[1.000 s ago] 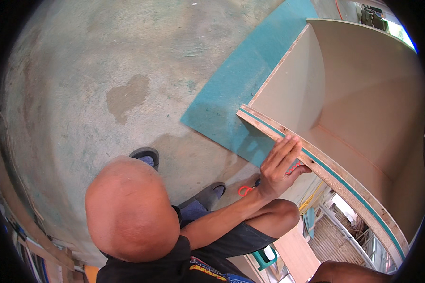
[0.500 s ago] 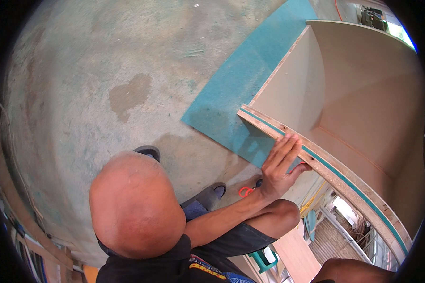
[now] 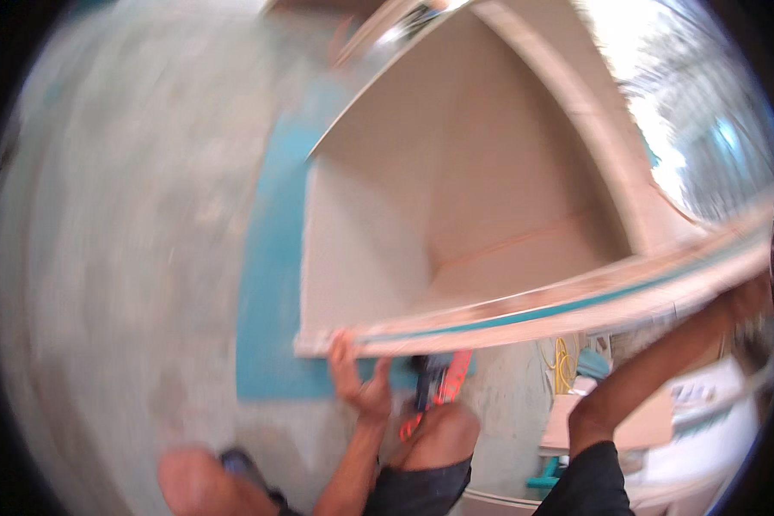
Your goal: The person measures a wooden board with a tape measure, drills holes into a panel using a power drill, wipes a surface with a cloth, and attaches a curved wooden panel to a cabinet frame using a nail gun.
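Observation:
A large open wooden cabinet box with pale brown inner faces fills the middle and right. Its near edge is a long layered wooden strip with a teal line along it. At the left end of this strip, my left hand has its fingers against the edge, the thumb held apart below. Far to the right, my right hand is up at the strip's other end, its fingers smeared and partly hidden.
Beneath the box lies a teal sheet on the concrete floor. A dark object with an orange-red coil is near my knee. A yellow cord and a light wooden board are to the right.
The view has swung, so the box now appears further left and its near edge lies flatter. My left hand is now at the strip's left end; my right arm has come into view.

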The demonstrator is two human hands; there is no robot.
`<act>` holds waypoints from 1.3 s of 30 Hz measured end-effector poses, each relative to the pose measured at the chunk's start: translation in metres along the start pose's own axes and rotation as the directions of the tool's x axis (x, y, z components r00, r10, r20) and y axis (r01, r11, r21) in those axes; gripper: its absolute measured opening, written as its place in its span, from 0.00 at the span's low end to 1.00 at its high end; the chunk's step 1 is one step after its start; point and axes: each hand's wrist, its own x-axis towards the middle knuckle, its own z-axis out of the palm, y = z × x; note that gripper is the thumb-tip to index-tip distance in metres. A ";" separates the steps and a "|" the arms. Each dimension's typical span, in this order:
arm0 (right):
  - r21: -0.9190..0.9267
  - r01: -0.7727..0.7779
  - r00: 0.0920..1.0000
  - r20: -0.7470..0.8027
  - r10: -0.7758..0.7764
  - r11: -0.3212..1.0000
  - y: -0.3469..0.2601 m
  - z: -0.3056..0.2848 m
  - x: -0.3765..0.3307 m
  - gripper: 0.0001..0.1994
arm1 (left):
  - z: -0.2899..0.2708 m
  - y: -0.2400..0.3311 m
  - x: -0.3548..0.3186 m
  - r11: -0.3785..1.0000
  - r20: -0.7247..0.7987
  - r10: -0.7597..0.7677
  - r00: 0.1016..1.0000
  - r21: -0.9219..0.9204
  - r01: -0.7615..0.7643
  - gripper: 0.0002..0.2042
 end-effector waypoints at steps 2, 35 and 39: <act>0.276 -0.410 0.898 -0.048 0.438 0.870 -0.044 -0.003 0.001 0.18 | -0.007 0.008 -0.006 0.958 0.126 0.218 0.968 0.163 -0.236 0.31; 0.452 -0.496 0.793 -0.113 0.599 0.742 -0.108 -0.014 0.006 0.22 | -0.006 0.128 0.084 0.712 0.223 0.672 0.706 -0.455 -0.534 0.31; 0.359 -0.534 0.810 -0.044 0.585 0.766 -0.110 -0.022 0.010 0.22 | -0.008 0.133 0.079 0.746 0.248 0.627 0.739 -0.464 -0.477 0.31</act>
